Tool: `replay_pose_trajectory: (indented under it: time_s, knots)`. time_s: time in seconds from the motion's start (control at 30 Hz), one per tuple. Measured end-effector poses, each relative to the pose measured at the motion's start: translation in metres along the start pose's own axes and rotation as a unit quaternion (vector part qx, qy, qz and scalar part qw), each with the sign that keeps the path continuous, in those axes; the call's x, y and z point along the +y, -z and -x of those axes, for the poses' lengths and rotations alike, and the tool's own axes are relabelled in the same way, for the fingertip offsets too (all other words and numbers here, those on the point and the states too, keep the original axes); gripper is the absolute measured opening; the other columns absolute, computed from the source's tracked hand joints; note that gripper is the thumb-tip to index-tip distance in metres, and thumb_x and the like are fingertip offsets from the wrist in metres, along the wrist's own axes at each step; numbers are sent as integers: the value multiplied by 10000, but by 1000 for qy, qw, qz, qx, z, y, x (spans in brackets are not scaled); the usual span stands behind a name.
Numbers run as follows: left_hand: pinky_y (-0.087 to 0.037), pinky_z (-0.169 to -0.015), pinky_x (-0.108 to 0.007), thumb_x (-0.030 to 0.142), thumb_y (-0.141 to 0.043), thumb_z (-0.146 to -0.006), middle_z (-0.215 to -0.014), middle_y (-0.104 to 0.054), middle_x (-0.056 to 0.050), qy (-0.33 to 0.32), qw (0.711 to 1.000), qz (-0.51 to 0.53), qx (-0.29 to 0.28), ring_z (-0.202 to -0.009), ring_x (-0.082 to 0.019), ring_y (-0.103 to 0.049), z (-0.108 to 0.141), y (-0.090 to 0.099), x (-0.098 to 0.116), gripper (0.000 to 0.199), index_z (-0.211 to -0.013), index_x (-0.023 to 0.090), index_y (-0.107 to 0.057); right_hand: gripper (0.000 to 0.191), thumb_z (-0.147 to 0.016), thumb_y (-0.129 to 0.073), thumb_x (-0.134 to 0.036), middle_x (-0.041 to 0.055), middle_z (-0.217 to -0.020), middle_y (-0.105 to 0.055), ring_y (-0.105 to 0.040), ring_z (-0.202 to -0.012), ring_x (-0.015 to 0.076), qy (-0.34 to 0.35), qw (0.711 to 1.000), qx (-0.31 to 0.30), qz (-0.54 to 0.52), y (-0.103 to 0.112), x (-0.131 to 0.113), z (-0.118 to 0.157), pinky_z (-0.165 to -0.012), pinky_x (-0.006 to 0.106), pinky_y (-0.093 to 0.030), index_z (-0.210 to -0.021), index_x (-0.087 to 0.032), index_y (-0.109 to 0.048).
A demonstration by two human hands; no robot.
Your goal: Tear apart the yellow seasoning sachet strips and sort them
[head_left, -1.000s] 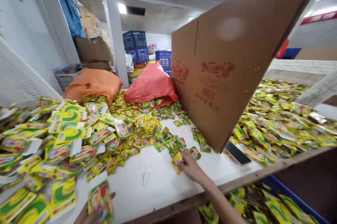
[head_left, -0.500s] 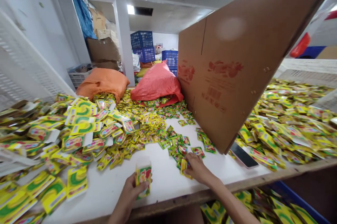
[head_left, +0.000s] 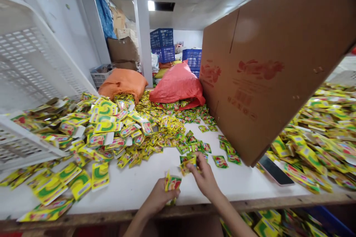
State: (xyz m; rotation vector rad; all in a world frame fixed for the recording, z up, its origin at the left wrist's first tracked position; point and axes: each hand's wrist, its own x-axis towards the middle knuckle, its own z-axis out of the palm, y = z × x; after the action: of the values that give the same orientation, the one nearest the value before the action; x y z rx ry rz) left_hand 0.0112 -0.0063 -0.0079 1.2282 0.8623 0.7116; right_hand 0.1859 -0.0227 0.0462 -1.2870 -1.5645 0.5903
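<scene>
My left hand (head_left: 159, 197) is closed around a small printed carton (head_left: 172, 184), yellow and green with red fruit on it, held upright near the table's front edge. The carton's upper end points away from me. Just to the right, my right hand (head_left: 204, 177) pinches a small yellow sachet (head_left: 185, 165) between thumb and fingers, close to the carton but apart from it. Behind that hand lie loose green sachets (head_left: 191, 142) on the white tabletop (head_left: 130, 188). Farther back, a heap of yellow sachets (head_left: 167, 127) spreads out.
Flat cartons (head_left: 102, 125) pile up at left beside a white crate (head_left: 30, 140). An orange sack (head_left: 124, 83) and a red sack (head_left: 178, 85) lie behind. A large cardboard box (head_left: 261, 66) leans at right, with a phone (head_left: 275, 170) by its corner and more cartons (head_left: 319, 140) beyond.
My right hand has lifted the yellow sachet off the table and brought it left toward the carton. My left hand still holds the carton. The camera view has turned left.
</scene>
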Motion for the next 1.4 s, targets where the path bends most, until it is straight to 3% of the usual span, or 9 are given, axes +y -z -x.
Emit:
replay_pose_trajectory:
  time_s: [0.07,0.17,0.4,0.57,0.83,1.03,1.13,1.23,1.4]
  knots:
    - [-330,-514,-219,298,-693,-590,-539,-525,28,-8,1000,-11,-9,-513,-105,-453,1,1,-1,222,-643,123,-568,134,-833,-451,-267,23,-831,-562,-548,-774,162,29,999,25,11,-15,-5,-3,-706,262,-434,-948,-202,-430]
    - [-316,-509,-218,302,-685,-596,-547,-499,30,-13,1000,-8,-5,-515,-100,-424,5,3,1,227,-657,124,-559,131,-820,-468,-245,25,-817,-568,-547,-753,164,63,997,-15,51,-28,-2,2,-691,257,-426,-941,-197,-456]
    - [-281,-511,-210,345,-700,-572,-565,-436,46,-26,999,21,-29,-539,-94,-367,6,5,0,282,-681,128,-557,111,-838,-459,-285,8,-775,-591,-540,-709,157,36,984,-129,114,-5,-4,6,-643,246,-403,-911,-205,-485]
    - [-271,-500,-203,336,-673,-602,-567,-402,51,-28,999,17,-42,-537,-86,-329,7,4,-3,255,-680,130,-544,127,-850,-426,-315,-2,-687,-561,-521,-658,161,5,975,-143,167,-2,-15,0,-603,247,-383,-837,-201,-480]
    - [-283,-509,-201,317,-701,-574,-582,-465,51,-29,998,25,-54,-549,-92,-378,10,5,1,257,-685,137,-555,59,-786,-520,-219,13,-786,-567,-515,-821,188,67,944,-273,175,0,-39,-16,-721,270,-380,-766,-215,-575]
    - [-362,-568,-224,351,-687,-619,-646,-595,-21,-46,998,35,-39,-606,-137,-512,13,7,7,295,-752,101,-604,253,-743,-560,-168,9,-833,-559,-521,-804,181,5,981,-146,131,-21,-22,-10,-716,276,-392,-977,-218,-477]
    - [-393,-614,-238,358,-677,-641,-708,-635,-57,-53,996,59,-37,-649,-152,-554,15,7,10,322,-813,94,-612,117,-773,-561,-232,29,-884,-549,-500,-874,194,27,988,-100,117,-27,-16,-4,-782,303,-380,-879,-213,-516]
    - [-404,-630,-239,310,-680,-643,-718,-630,-48,-57,995,62,-46,-672,-153,-557,14,7,11,297,-841,97,-616,72,-771,-583,-285,44,-979,-530,-450,-986,222,55,983,-96,146,-31,-17,1,-871,353,-330,-759,-214,-589]
    - [-409,-682,-234,202,-670,-628,-723,-615,-8,-72,997,41,-3,-715,-148,-539,9,9,5,224,-826,111,-623,186,-796,-552,-312,42,-1112,-516,-396,-1090,247,40,972,-166,160,-42,-19,8,-884,379,-318,-654,-218,-628]
